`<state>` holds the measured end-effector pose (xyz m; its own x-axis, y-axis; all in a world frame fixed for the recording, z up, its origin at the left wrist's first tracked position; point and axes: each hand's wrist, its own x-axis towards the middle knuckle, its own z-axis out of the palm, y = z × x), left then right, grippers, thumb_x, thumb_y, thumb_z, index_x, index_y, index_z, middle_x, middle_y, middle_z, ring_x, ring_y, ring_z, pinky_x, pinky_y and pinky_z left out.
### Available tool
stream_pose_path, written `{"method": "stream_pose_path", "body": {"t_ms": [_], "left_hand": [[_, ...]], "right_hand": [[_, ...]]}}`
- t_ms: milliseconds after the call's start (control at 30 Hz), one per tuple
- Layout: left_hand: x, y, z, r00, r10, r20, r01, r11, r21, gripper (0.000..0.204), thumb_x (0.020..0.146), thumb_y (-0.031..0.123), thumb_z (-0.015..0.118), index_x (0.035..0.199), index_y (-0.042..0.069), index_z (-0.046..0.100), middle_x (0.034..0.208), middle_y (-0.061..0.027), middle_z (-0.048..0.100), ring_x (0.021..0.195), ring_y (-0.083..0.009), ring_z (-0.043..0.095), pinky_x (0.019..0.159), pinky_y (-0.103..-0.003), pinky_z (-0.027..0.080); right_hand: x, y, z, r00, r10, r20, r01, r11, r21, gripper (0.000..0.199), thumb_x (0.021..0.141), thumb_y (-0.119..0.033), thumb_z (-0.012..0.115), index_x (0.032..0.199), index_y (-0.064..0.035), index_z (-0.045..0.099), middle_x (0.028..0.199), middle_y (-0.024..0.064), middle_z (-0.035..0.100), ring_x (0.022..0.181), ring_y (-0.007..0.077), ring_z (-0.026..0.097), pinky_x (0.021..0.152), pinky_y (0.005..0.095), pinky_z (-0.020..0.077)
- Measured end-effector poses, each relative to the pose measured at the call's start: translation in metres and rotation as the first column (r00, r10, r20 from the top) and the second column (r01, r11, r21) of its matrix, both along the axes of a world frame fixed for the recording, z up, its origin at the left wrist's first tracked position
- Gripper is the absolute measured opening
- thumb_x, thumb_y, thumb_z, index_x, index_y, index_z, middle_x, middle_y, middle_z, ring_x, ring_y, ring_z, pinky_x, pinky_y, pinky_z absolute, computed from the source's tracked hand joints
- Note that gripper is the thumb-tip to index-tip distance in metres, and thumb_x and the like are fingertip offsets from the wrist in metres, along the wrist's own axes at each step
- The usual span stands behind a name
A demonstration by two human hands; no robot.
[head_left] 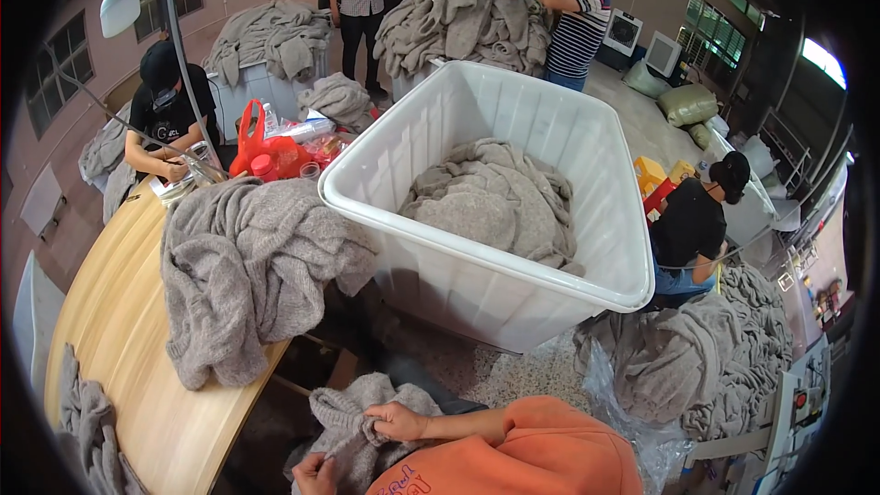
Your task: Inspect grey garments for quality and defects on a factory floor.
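A grey knitted sweater (pixel 353 403) with a ribbed band lies bunched over my lap, at the lower middle. My right hand (pixel 398 422) pinches the fabric beside that ribbed band, its fingers closed. Lower and to the left, my left hand (pixel 316 475) is closed on another part of the same sweater, partly cut off by the picture's lower edge. On the wooden table (pixel 119 312) to my left, a heap of grey knitwear (pixel 247 266) hangs over the near edge. More grey knitwear (pixel 87 422) lies at the table's near left end.
A large white plastic bin (pixel 458 275) with grey knitwear (pixel 495 202) inside stands ahead. Knitwear piles (pixel 697 348) lie at right beside clear plastic sheeting (pixel 632 403). A red bag (pixel 261 148) sits behind the table heap. Several people are around, one seated at the table's far end.
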<state>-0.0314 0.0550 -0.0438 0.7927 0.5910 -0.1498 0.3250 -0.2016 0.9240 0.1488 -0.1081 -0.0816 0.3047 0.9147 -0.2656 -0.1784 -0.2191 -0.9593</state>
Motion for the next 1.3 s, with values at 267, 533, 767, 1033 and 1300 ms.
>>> {"method": "stream_pose_path", "body": {"t_ms": [267, 533, 767, 1033, 1300], "left_hand": [[0.029, -0.046, 0.02, 0.995, -0.09, 0.05, 0.088, 0.995, 0.043, 0.006, 0.071, 0.0, 0.064, 0.074, -0.005, 0.061, 0.061, -0.0068, 0.06, 0.055, -0.0093, 0.054, 0.052, -0.024, 0.044], [0.025, -0.038, 0.031, 0.983, -0.134, -0.123, 0.158, 0.964, 0.215, 0.012, 0.066, 0.002, 0.066, 0.074, -0.005, 0.061, 0.059, -0.0128, 0.059, 0.051, -0.0156, 0.054, 0.05, -0.029, 0.042], [0.015, -0.038, 0.021, 0.99, -0.022, -0.138, 0.036, 0.994, 0.1, 0.011, 0.065, 0.002, 0.065, 0.073, -0.005, 0.062, 0.058, -0.01, 0.059, 0.054, -0.0125, 0.053, 0.051, -0.029, 0.042], [0.026, -0.037, 0.032, 0.999, -0.001, -0.039, 0.005, 0.994, 0.108, 0.009, 0.066, 0.002, 0.064, 0.069, -0.005, 0.059, 0.058, -0.0088, 0.057, 0.057, -0.0119, 0.052, 0.054, -0.029, 0.042], [0.033, -0.044, 0.018, 0.988, -0.15, 0.024, 0.13, 0.917, 0.376, 0.017, 0.067, 0.008, 0.066, 0.078, -0.003, 0.061, 0.067, -0.0139, 0.061, 0.062, -0.0177, 0.055, 0.06, -0.032, 0.044]], "right_hand": [[-0.008, 0.0, 0.024, 0.632, 0.01, 0.775, -0.376, 0.878, 0.295, 0.037, 0.063, -0.015, 0.062, 0.098, -0.0061, 0.054, 0.089, 0.0144, 0.058, 0.091, 0.0292, 0.055, 0.072, 0.0432, 0.0401], [-0.004, -0.002, 0.025, 0.934, 0.04, 0.356, -0.122, 0.97, 0.21, 0.012, 0.073, -0.012, 0.059, 0.071, -0.0026, 0.051, 0.052, 0.0135, 0.048, 0.047, 0.026, 0.048, 0.047, 0.0359, 0.0346], [-0.004, 0.0, 0.017, 0.754, 0.165, 0.635, -0.346, 0.922, 0.171, 0.014, 0.071, -0.012, 0.06, 0.073, 0.0001, 0.053, 0.062, 0.0168, 0.053, 0.061, 0.0315, 0.055, 0.055, 0.0394, 0.0395], [0.0, 0.007, 0.014, 0.806, 0.353, 0.475, -0.425, 0.904, 0.049, 0.013, 0.073, -0.012, 0.059, 0.073, 0.0007, 0.054, 0.065, 0.0162, 0.055, 0.064, 0.0315, 0.055, 0.058, 0.0386, 0.041], [0.001, -0.002, 0.01, 0.925, 0.215, 0.314, -0.281, 0.942, 0.185, 0.014, 0.081, -0.011, 0.054, 0.072, -0.0007, 0.052, 0.058, 0.0058, 0.049, 0.055, 0.0096, 0.044, 0.053, 0.0285, 0.037]]}}
